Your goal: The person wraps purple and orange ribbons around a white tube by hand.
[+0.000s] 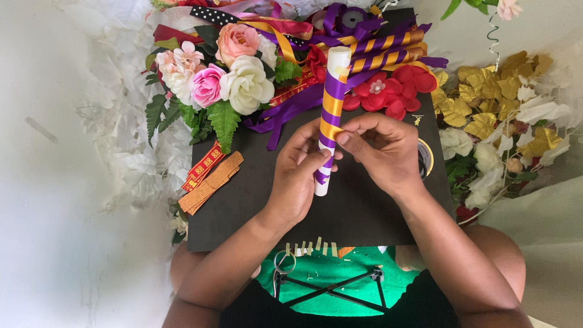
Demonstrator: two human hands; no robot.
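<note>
- Forearms come up from the bottom edge and bend inward, so both hands meet over the middle of a black board [255, 200] that rests across the person's lap.
- The left hand [297, 179] is turned palm inward; its fingers [303, 143] curl around the lower half of a white tube [331, 115], and the thumb presses on the front near the bottom end.
- The right hand [382, 149] sits just beside it, wrist cocked outward; its fingers are narrowed to a pinch, thumb and forefinger tips holding the ribbon [331, 103] against the tube's side.
- The tube stands tilted slightly right of upright, its top end reaching toward the flowers; purple and gold ribbon winds around it in slanted bands, from near the top down to where the hands grip.
- Behind the tube lie more ribbon-wrapped rolls [388, 48] and a red fabric flower [388, 91].
- At the board's far left corner sits a bunch of artificial roses [225, 73], pink, peach and cream, with green fern leaves.
- Glittery orange strips [209, 182] lie on the board's left edge, well apart from the hands.
- Gold and white leaves [492, 109] spread off the board's right side.
</note>
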